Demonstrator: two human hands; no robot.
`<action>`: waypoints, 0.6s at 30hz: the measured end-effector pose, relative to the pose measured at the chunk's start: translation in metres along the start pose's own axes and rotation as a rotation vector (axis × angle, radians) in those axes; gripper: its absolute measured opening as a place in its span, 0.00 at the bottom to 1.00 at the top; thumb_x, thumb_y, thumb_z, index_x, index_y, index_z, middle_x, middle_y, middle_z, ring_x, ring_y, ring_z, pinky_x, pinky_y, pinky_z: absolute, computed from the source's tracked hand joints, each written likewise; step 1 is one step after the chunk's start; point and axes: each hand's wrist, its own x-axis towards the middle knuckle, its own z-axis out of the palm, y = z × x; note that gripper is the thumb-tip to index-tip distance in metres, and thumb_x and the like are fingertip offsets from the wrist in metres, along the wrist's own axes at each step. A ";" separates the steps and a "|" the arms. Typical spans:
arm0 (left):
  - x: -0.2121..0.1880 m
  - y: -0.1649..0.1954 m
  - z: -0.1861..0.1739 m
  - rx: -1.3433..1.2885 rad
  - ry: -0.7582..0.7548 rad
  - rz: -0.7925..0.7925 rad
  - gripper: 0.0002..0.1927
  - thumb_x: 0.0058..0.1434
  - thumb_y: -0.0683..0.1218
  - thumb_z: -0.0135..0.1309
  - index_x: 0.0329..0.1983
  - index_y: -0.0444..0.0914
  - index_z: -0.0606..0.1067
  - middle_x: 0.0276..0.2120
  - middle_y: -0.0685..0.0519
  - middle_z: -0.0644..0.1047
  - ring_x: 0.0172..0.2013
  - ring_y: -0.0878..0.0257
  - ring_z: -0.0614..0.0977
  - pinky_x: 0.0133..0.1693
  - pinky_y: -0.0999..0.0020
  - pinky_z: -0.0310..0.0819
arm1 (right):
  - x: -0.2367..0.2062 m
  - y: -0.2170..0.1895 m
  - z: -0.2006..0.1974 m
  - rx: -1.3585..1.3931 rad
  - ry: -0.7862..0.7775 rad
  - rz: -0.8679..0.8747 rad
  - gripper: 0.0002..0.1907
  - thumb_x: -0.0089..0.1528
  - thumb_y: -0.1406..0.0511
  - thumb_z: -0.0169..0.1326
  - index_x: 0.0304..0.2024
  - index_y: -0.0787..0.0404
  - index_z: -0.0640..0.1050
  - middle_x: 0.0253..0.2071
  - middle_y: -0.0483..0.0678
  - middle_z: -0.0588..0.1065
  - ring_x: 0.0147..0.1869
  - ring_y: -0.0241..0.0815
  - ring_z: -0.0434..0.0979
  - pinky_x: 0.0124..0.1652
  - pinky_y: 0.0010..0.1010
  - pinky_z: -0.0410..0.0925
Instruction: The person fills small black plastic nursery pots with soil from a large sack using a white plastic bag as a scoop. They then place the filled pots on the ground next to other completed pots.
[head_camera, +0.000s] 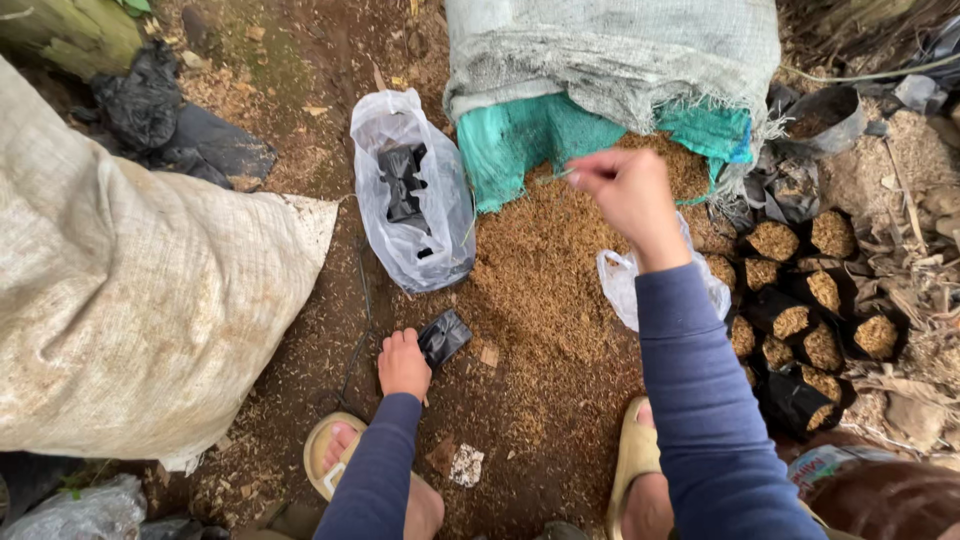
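My left hand (403, 363) rests low on the ground and grips a small black plastic bag (444, 337) at its edge. My right hand (624, 190) is raised over a pile of brown husk-like material (550, 270), its fingers pinched on a thin green strand that comes off the torn teal lining (520, 135) of a big grey woven sack (610, 50). Husk spills out of that sack toward my feet.
A clear plastic bag (415, 195) holding black bags lies left of the pile. Several filled black bags (800, 300) stand at the right. A large pale sack (130, 290) fills the left. My sandalled feet (330, 450) sit at the bottom, and a crumpled white bag (615, 285) lies under my right arm.
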 end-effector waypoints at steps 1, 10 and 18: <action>-0.002 0.000 -0.001 0.046 -0.020 -0.005 0.19 0.57 0.41 0.60 0.52 0.39 0.73 0.52 0.48 0.73 0.58 0.48 0.73 0.57 0.54 0.70 | -0.004 -0.010 -0.008 0.037 0.039 -0.024 0.09 0.60 0.68 0.65 0.43 0.58 0.86 0.38 0.50 0.84 0.38 0.37 0.83 0.40 0.27 0.74; 0.029 0.126 -0.089 -0.658 0.197 0.333 0.32 0.60 0.46 0.63 0.65 0.34 0.66 0.64 0.39 0.65 0.58 0.49 0.75 0.59 0.54 0.73 | -0.017 -0.095 -0.070 -0.255 0.019 -0.251 0.12 0.62 0.70 0.64 0.49 0.62 0.86 0.34 0.53 0.81 0.32 0.38 0.79 0.35 0.30 0.71; 0.041 0.240 -0.161 -1.415 -0.280 0.539 0.40 0.61 0.44 0.60 0.72 0.36 0.53 0.59 0.40 0.72 0.43 0.61 0.81 0.42 0.66 0.80 | -0.032 -0.077 -0.038 -0.189 -0.131 -0.096 0.15 0.55 0.68 0.67 0.45 0.62 0.86 0.30 0.51 0.82 0.32 0.38 0.81 0.37 0.31 0.74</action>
